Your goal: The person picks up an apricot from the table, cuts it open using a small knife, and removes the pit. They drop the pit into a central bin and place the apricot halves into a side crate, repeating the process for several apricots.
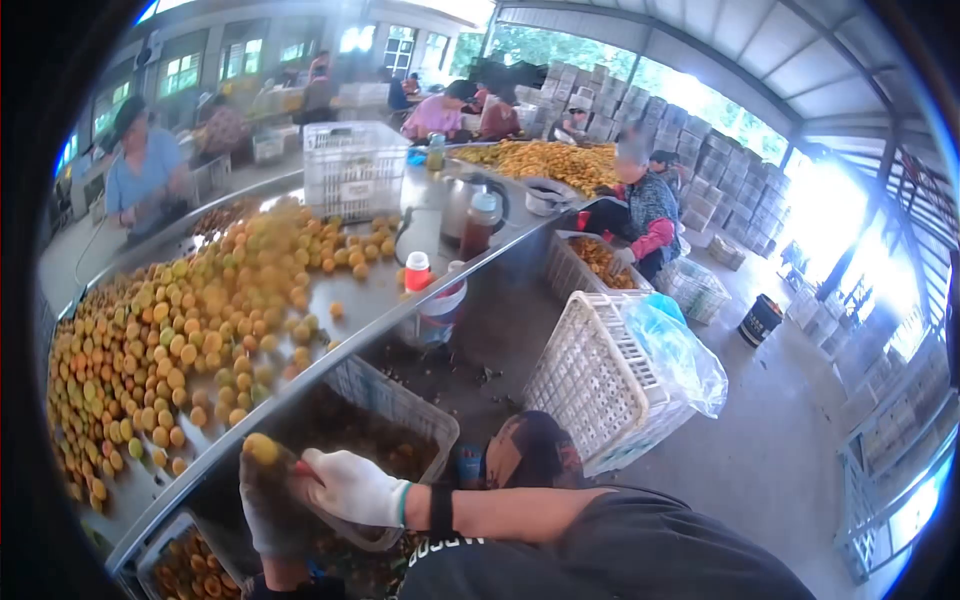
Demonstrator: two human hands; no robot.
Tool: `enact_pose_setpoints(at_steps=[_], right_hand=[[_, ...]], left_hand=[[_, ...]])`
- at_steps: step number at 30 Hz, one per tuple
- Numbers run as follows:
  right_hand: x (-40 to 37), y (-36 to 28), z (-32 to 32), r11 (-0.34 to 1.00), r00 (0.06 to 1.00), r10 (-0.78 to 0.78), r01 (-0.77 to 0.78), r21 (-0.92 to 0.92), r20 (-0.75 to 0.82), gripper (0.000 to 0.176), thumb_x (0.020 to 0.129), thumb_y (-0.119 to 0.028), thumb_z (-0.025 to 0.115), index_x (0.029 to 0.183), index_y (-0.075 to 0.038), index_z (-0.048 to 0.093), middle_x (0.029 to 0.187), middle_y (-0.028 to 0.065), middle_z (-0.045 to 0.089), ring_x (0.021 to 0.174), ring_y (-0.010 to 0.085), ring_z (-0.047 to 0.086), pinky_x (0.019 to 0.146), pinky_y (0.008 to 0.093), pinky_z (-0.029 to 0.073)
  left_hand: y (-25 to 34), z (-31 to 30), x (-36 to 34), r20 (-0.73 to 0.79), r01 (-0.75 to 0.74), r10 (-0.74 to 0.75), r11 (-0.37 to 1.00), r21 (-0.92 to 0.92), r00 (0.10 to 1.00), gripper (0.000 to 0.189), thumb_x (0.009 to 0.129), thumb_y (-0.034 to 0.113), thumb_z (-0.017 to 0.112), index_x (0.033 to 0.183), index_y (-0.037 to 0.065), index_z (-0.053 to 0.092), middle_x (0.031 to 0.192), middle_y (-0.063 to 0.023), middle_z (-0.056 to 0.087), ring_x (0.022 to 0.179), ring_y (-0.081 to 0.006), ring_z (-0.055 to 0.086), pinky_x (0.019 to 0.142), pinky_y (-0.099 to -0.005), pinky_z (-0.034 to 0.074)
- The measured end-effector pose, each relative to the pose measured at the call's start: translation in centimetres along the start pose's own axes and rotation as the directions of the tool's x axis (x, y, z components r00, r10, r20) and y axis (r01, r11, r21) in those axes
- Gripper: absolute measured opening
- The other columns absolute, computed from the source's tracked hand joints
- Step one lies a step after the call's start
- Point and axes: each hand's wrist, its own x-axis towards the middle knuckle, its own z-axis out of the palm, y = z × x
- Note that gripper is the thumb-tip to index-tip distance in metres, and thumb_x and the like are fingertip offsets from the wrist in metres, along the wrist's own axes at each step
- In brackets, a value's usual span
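Observation:
My left hand (265, 505), in a stained glove, is closed around an apricot (262, 448) that shows yellow at the top of the fist. Close beside it on the right, my right hand (358, 488) wears a white glove. Its fingers are pinched on a small red-handled tool (303, 468); the working end is blurred and I cannot make it out. Both hands are just off the near edge of a metal table (318, 300), where many loose apricots (170, 345) lie. Below them stands a crate (440, 425) with dark pieces inside.
Another crate (185, 560) holds fruit pieces at bottom left. A white crate (590, 385) with a plastic bag (680, 350) stands to the right. A red-capped cup (417, 272), jar (480, 225) and crate (352, 170) are on the table. Several people work farther off.

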Motion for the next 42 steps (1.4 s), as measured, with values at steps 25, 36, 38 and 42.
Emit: enact_pose_setpoints(at_steps=[25,36,38,42], right_hand=[[-4.2,-0.9,-11.1,0.886,0.997,-0.020,-0.020,0.464,0.081,0.028,0.092,-0.029,0.064,0.096,-0.002,0.056,0.078,0.0185,0.061,0.071,0.0276,0.061,0.067,0.0375,0.048],[-6.3,-0.4,-12.1,0.968,0.979,-0.203,0.196,0.157,0.030,0.029,0.084,-0.006,0.061,0.113,-0.002,0.062,0.084,0.0173,0.068,0.071,0.0198,0.067,0.063,0.0346,0.054],[-6.4,-1.0,-11.9,0.965,0.979,-0.118,0.074,0.250,0.164,0.036,0.080,0.001,0.050,0.114,0.001,0.060,0.080,0.0064,0.062,0.069,0.0119,0.057,0.061,0.0278,0.048],[-7.0,0.9,-10.6,0.924,0.966,-0.006,-0.094,0.372,0.260,0.041,0.082,0.000,0.047,0.122,0.001,0.055,0.087,0.0023,0.059,0.075,0.0077,0.054,0.066,0.0235,0.047]], left_hand=[[-3.2,8.4,-5.8,0.218,-0.097,-0.086,0.699,0.708,0.972,0.040,0.101,0.028,0.048,0.131,0.001,0.051,0.111,-0.0074,0.062,0.098,-0.0154,0.061,0.082,-0.0269,0.051],[-6.1,9.4,-6.8,0.178,-0.029,-0.108,0.775,0.631,0.978,0.031,0.104,0.016,0.045,0.126,-0.001,0.058,0.118,-0.0084,0.063,0.111,-0.0169,0.058,0.098,-0.0282,0.045],[-7.7,8.4,-6.8,0.151,-0.038,-0.041,0.872,0.488,0.988,0.029,0.101,0.019,0.054,0.122,0.001,0.060,0.110,-0.0044,0.064,0.099,-0.0098,0.059,0.087,-0.0253,0.049],[-8.4,6.9,-7.9,0.153,-0.032,-0.031,0.918,0.396,0.988,0.027,0.100,0.022,0.055,0.116,0.002,0.061,0.104,-0.0034,0.063,0.095,-0.0092,0.058,0.084,-0.0256,0.048]])
